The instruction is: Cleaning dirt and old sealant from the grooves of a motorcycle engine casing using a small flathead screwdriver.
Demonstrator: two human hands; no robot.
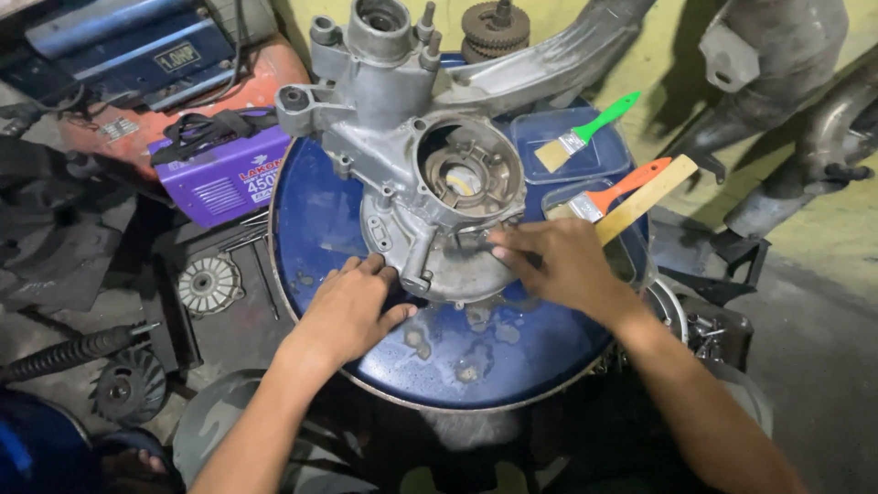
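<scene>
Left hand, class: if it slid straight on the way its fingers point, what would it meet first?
The left hand points up and to the right across the blue drum lid. Its fingertips already lie at the lower edge of the grey engine casing, so it would likely meet that first, though whether they touch is unclear.

Before you stands a round blue metal drum top (476,357), wet and stained in patches, bearing a large grey cast-aluminium engine casing (412,174) whose lower part your hands rest on. At its far right edge lie two clear plastic trays (604,155), a green-handled brush (585,133) and an orange-handled brush (617,190) resting on them.
</scene>
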